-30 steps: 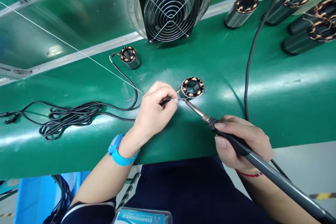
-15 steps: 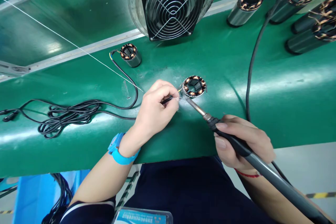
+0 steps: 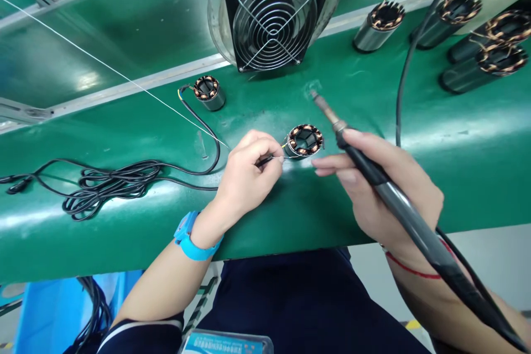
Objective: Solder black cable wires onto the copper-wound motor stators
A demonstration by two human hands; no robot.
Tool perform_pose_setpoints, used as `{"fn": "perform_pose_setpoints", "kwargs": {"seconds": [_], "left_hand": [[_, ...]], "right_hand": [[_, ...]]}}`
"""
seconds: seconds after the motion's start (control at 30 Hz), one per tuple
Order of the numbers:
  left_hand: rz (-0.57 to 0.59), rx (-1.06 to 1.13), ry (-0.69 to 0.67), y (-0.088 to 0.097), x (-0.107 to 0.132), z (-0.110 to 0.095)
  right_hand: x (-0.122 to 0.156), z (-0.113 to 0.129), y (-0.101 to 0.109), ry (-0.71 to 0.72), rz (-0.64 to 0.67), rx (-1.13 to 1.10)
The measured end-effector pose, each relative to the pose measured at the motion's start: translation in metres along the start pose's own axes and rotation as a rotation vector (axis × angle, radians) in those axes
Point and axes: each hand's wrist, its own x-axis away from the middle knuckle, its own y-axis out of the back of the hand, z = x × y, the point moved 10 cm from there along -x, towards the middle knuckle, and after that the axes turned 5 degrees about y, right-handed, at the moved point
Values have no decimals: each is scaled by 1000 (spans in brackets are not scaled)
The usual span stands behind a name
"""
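Just left of a motor stator point(image 3: 305, 141) with copper windings, my left hand point(image 3: 251, 168) pinches the end of a black cable point(image 3: 188, 183). Thin wires, one of them yellow, run from the fingertips to the stator's near side. My right hand point(image 3: 385, 188) is closed round the dark handle of a soldering iron point(image 3: 398, 210). The iron's tip points up and away, beyond the stator and apart from it, with a wisp of smoke around it. The index finger and thumb lie along the grip, while another finger sticks out towards the stator.
A fan point(image 3: 271, 27) with a wire guard stands behind. Another stator point(image 3: 209, 94) with a cable attached sits at the back left, near a coiled cable point(image 3: 112, 182). Several stators point(image 3: 377, 27) stand at the back right. A white strand point(image 3: 112, 69) crosses the left side. A blue bin point(image 3: 45, 310) is below.
The soldering iron has lifted off the stator's near edge and swung up and away in my right hand. My left hand stays almost where it was, still pinching the cable.
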Motion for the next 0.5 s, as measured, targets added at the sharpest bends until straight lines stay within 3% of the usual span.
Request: {"fn": "perform_pose_setpoints", "kwargs": {"seconds": [0.2,0.5], "left_hand": [[-8,6,-17,0,0,-1],[42,-48,-77,-7,0,-9]], "right_hand": [[-22,3,-21,60,228,136],[-20,-2,-25,87,178,112]]}}
